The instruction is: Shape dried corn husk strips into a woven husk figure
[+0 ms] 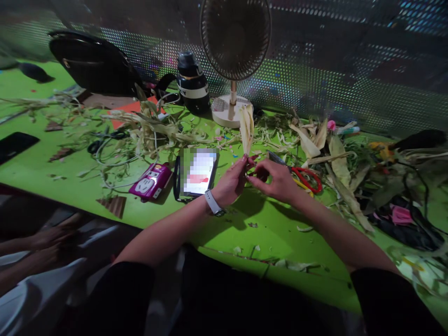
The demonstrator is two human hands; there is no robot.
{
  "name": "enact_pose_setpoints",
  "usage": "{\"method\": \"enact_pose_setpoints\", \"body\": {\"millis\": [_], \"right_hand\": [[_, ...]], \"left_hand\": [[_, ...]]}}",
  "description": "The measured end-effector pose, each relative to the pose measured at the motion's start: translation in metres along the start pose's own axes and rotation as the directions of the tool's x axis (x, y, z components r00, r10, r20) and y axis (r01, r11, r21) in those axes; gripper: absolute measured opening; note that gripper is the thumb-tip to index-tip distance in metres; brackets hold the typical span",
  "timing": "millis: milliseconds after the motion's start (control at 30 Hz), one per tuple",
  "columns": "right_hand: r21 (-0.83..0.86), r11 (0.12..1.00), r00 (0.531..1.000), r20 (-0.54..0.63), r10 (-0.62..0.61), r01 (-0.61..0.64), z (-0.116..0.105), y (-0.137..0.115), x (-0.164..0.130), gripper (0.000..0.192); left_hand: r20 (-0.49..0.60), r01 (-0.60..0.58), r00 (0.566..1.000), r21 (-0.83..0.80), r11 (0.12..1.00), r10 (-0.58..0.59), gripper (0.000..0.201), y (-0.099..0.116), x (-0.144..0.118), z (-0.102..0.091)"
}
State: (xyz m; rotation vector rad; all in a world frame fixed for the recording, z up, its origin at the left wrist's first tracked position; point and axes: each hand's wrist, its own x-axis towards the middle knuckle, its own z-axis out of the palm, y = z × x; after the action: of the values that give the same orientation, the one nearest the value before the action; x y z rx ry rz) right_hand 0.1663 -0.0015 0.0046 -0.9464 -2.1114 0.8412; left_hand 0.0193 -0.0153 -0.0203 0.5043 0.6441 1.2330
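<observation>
Pale dried husk strip (246,127) pinched upright at its base in left grip (231,183), above green surface (273,224); right grip (276,179) closed on thin red thread (252,173) beside it, red-handled scissors (308,177) just behind, phone (198,173) left

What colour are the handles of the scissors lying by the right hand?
Red, on the scissors; seen in the head view.

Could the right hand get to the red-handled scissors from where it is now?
Probably yes. The red-handled scissors lie on the green table right beside the right hand, nothing over them, though both hands are pinching a corn husk strip.
</observation>
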Motion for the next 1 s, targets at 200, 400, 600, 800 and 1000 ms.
{"method": "enact_pose_setpoints", "body": {"millis": [200, 400, 600, 800, 1000], "right_hand": [[-0.291, 0.936, 0.98, 0.036, -0.198, 0.199, 0.009, 0.005, -0.003, 0.016], [-0.13, 0.983, 0.983, -0.11, -0.144, 0.129, -0.004, 0.002, 0.003, 0.016], [0.249, 0.953, 0.967, -0.141, 0.211, -0.171, -0.007, 0.002, 0.004, 0.028], [0.129, 0.989, 0.989, -0.114, 0.093, -0.078, -0.005, 0.001, 0.003, 0.028], [0.304, 0.943, 0.957, -0.205, 0.205, -0.137, -0.011, 0.003, 0.006, 0.035]], "left_hand": [[0.01, 0.014, 1.0, -0.011, 1.0, -0.014, 0.02, -0.002, 0.001, -0.001], [-0.034, 0.028, 0.999, -0.055, 0.998, -0.03, 0.014, -0.001, 0.005, -0.007], [-0.05, 0.029, 0.998, 0.066, 0.997, -0.025, 0.022, -0.001, 0.002, -0.007], [-0.007, -0.016, 1.0, 0.234, 0.972, 0.019, 0.03, 0.002, -0.001, -0.004], [0.144, -0.109, 0.987, 0.262, 0.959, 0.073, 0.04, 0.003, -0.001, -0.002]]}}
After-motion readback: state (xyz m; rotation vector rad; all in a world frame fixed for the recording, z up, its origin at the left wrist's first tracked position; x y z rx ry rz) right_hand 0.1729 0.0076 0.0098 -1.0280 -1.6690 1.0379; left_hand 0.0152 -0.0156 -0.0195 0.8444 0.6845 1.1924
